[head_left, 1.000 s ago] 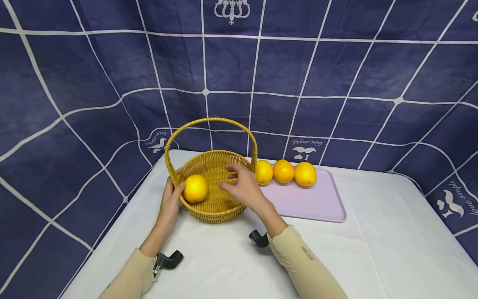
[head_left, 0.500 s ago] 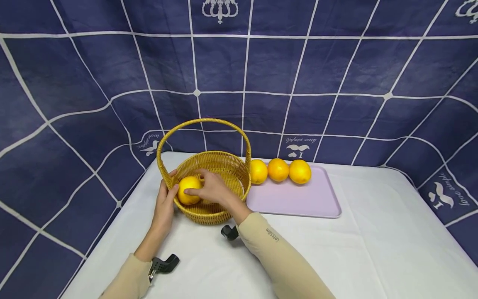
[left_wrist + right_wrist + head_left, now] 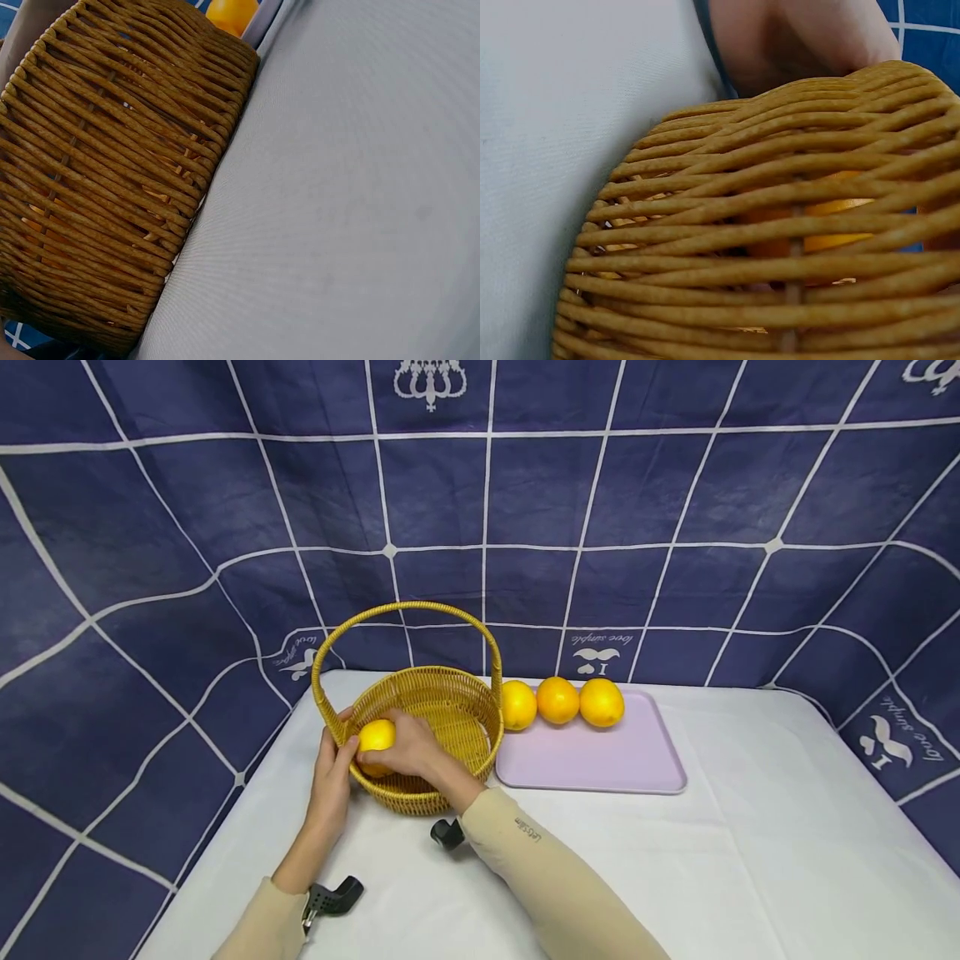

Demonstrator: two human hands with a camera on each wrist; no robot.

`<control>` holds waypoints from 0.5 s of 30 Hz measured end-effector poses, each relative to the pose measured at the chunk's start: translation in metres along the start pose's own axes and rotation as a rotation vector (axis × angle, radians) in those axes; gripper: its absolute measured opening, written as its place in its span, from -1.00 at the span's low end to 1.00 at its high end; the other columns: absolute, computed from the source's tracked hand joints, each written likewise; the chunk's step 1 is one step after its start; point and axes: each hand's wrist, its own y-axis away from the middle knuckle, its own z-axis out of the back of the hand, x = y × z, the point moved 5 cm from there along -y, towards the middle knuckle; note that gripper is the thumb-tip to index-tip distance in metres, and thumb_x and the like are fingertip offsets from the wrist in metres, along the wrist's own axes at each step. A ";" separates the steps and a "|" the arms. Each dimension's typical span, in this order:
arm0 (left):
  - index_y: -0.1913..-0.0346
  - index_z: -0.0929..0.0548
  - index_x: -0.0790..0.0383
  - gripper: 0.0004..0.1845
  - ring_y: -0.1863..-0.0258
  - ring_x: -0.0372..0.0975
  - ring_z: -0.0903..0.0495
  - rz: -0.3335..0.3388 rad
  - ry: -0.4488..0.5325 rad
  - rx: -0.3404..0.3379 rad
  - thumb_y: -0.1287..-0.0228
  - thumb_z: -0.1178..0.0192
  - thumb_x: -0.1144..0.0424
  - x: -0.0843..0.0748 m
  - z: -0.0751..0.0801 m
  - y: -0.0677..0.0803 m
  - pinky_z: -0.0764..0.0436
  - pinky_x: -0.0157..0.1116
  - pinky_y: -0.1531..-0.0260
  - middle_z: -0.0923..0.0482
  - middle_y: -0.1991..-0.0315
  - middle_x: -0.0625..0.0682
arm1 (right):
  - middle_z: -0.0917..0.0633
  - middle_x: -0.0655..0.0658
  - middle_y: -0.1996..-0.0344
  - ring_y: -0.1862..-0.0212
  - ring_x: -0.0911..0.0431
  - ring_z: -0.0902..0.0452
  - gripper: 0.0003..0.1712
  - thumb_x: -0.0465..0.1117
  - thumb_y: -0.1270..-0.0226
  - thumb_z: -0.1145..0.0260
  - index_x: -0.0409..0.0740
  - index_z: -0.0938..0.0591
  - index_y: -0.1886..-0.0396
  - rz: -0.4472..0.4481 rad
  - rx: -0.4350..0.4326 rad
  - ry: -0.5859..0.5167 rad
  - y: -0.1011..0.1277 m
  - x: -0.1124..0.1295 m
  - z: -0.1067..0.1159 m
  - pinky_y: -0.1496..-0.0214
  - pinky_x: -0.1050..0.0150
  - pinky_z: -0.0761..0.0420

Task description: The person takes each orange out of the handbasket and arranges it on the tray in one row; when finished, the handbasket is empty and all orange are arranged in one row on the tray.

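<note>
A woven golden basket (image 3: 457,727) with a tall arched handle stands at the left of the white table. My left hand (image 3: 330,777) grips its left rim by the foot of the handle, thumb at the rim and the fingers mostly hidden outside. Reaching into the basket, my right hand (image 3: 411,745) holds an orange (image 3: 377,735) against the inner left side, fingers on the far side and thumb in front. Both wrist views are mostly filled by the basket's woven wall (image 3: 112,165); through its gaps the right wrist view shows a bit of the orange (image 3: 840,240).
A pale lilac tray (image 3: 592,760) lies just right of the basket, with a row of oranges (image 3: 558,700) along its back edge. White cloth (image 3: 787,827) covers the table. A dark blue curtain with white lines (image 3: 637,510) hangs behind and at the sides.
My right hand has moved left and down inside the basket, from its middle onto the orange, and now grasps it. My left hand stays at the rim. The head view has shifted slightly.
</note>
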 end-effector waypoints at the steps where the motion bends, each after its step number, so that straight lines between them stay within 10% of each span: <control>1: -0.65 -0.18 -0.11 -0.46 -0.57 -0.18 -0.20 -0.002 0.000 0.001 -0.74 0.13 0.16 0.000 -0.001 0.000 -0.23 -0.52 -0.41 -0.21 -0.62 -0.06 | -0.73 -0.10 -0.07 0.02 0.08 -0.58 -0.14 0.10 -0.14 -0.65 -0.15 -0.57 -0.37 -0.001 -0.005 -0.002 0.000 0.000 0.001 0.06 0.33 -0.59; 15: -0.65 -0.17 -0.06 -0.47 -0.58 -0.14 -0.22 -0.017 0.010 0.002 -0.74 0.13 0.15 -0.001 -0.001 0.000 -0.28 -0.61 -0.36 -0.18 -0.64 -0.10 | -0.73 -0.09 -0.06 0.01 0.04 -0.61 -0.11 0.04 -0.07 -0.62 -0.13 -0.53 -0.39 0.097 -0.090 0.035 0.028 0.003 0.029 0.07 0.29 -0.63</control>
